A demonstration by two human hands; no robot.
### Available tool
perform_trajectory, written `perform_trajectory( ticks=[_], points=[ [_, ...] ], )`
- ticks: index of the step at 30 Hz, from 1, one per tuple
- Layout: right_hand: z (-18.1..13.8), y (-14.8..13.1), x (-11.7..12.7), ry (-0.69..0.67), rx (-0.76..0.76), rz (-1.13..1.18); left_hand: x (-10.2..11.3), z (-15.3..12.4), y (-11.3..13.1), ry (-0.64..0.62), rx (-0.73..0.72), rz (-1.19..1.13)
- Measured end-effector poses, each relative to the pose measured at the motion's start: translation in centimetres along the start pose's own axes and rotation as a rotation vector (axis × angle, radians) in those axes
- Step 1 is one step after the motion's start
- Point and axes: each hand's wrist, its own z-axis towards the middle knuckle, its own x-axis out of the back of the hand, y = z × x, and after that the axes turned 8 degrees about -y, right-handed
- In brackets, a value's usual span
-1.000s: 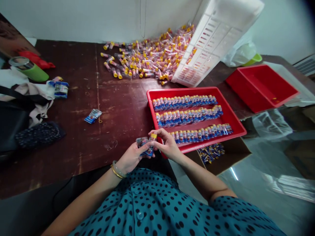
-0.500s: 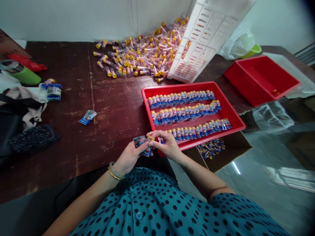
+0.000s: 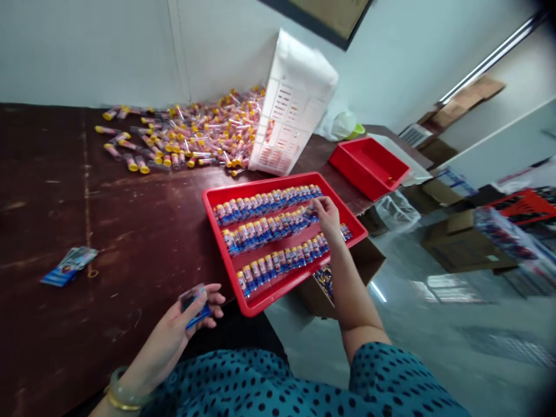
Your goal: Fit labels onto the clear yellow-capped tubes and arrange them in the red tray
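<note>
Head view: the right hand [image 3: 329,219] is over the red tray [image 3: 256,305], its thumb and fingertips drawn close together at the right end of the middle row [image 3: 264,230] of yellow-capped tubes (whether they grip a tube there or merely touch one, I cannot tell). The left hand [image 3: 174,331] hangs just beside the tray's near left corner, fingers holding clear-and-blue packaging [image 3: 200,315]. To work neatly here, I'd come in from above, keep the pinch narrow and press lightly, so neighbouring tubes neither lean nor slide. Caps should line up along the row, and the fingers need open only slightly before lifting clear. A light left grip should avoid creasing the packaging. Loose tubes [image 3: 186,136] lie on the table [image 3: 152,231] beyond the tray.
</note>
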Motion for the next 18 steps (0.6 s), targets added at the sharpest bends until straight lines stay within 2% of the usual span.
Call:
perform_trajectory(
  ticks=[2, 4, 7, 10, 12, 14, 18],
  points=[
    [3.2, 2.3, 2.6, 0.025, -0.05, -0.14, 0.6, -0.1, -0.1, 0.023, 0.008, 0.0],
    [5.0, 3.9, 3.6, -0.013, -0.077, -0.214, 1.0, -0.1, -0.3, 0.046, 0.008, -0.013],
    [5.8, 4.6, 2.9, -0.08, -0.071, -0.291, 1.6, -0.3, -0.7, 0.08, -0.009, -0.061],
    [6.8, 3.0, 0.6, -0.102, 0.006, -0.313, 2.4, -0.4, -1.1, 0.072, -0.043, -0.09],
    [8.1, 0.9, -2.2, -0.13, 0.086, -0.295, 3.0, -0.3, -1.2, 0.073, -0.065, -0.07],
    [9.4, -2.1, -6.5, -0.215, 0.184, -0.264, 3.6, -0.1, -1.3, 0.106, -0.083, -0.049],
    [11.1, -9.4, -19.2, -0.499, 0.37, -0.244, 5.3, 0.3, -1.2, 0.196, -0.139, -0.069]
  ],
)
